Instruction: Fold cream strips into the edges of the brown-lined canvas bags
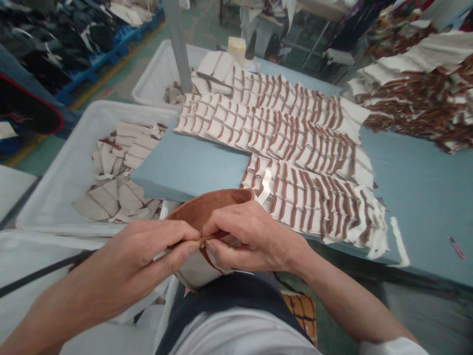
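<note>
A brown and off-white sewn piece [207, 204], looking like leather or suede with a pale backing, is held up in front of my body. My left hand [155, 251] pinches its edge between thumb and forefinger. Close beside it, my right hand [240, 236] grips the same edge, and the two sets of fingertips nearly meet. The brown face curves up behind my fingers, while the pale side hangs below toward my lap. What lies right between the fingertips is mostly hidden.
On the blue table [192, 162] lie rows of overlapping pale pieces [295, 197] with brown edges. A tall brown-and-white stack [417, 93] stands at the right. A small pink-handled tool [457, 247] lies near the table's right edge. White bins [48, 182] with pieces stand left. A grey post [177, 44] rises behind.
</note>
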Motion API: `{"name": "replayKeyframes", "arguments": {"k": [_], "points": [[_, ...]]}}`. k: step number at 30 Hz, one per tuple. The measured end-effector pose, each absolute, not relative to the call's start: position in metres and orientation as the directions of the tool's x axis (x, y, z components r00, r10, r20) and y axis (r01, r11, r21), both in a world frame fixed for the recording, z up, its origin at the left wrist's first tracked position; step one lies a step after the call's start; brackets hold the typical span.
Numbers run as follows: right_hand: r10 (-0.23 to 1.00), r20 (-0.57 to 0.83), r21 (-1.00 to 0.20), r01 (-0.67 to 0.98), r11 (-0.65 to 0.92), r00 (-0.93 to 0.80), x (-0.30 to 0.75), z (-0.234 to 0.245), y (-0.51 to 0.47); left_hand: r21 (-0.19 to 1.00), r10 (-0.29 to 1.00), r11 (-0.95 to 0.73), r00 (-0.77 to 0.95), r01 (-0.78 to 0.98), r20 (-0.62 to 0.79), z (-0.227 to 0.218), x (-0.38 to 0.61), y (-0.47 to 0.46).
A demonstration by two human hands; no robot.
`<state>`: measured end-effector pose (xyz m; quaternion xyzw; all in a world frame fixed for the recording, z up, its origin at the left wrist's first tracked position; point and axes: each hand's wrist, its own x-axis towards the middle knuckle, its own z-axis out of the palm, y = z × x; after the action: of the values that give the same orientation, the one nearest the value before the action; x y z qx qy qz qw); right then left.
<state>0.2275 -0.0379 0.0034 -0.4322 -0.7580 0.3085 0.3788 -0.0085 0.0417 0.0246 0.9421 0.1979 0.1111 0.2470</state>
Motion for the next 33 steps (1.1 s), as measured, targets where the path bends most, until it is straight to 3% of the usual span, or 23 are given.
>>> {"name": "replayKeyframes", "arguments": {"k": [3,7,12,18,21,24,27,30,33], "points": [[0.887,0.32,-0.808,0.392,0.439,-0.334,0.231,-0.001,-0.04,0.605,0.426,-0.752,0.893,0.262,0.144,0.016,-0.007,0.037],[0.901,0.291,-0.862,0.32,0.393,-0.323,0.235,-0.004,-0.041,0.591,0.435,-0.768,0.879,0.247,0.198,0.007,-0.004,0.03],[0.915,0.045,-0.962,0.231,0.148,-0.402,0.235,-0.002,-0.034,0.583,0.452,-0.775,0.858,0.243,0.243,0.008,-0.001,0.028],[0.847,-0.072,-0.989,-0.073,-0.13,-0.527,0.231,-0.015,-0.03,0.703,0.513,-0.66,0.843,0.265,0.164,0.012,-0.006,0.033],[0.863,-0.037,-0.968,-0.195,-0.156,-0.504,0.228,-0.019,-0.037,0.785,0.496,-0.562,0.866,0.261,0.067,0.014,-0.01,0.036],[0.906,0.063,-0.955,-0.288,-0.067,-0.418,0.219,-0.017,-0.045,0.901,0.511,-0.365,0.86,0.233,-0.016,0.012,-0.007,0.039],[0.943,0.117,-0.917,-0.399,-0.017,-0.31,0.205,-0.016,-0.05,0.994,0.518,0.032,0.849,0.106,-0.107,-0.001,0.003,0.036],[0.98,0.097,-0.866,-0.499,-0.003,-0.174,0.192,-0.018,-0.051,0.889,0.504,0.456,0.835,-0.039,-0.222,-0.022,0.019,0.029],[0.987,0.133,-0.872,-0.483,0.076,-0.085,0.187,-0.022,-0.048,0.756,0.512,0.638,0.814,-0.146,-0.274,-0.042,0.034,0.022]]}}
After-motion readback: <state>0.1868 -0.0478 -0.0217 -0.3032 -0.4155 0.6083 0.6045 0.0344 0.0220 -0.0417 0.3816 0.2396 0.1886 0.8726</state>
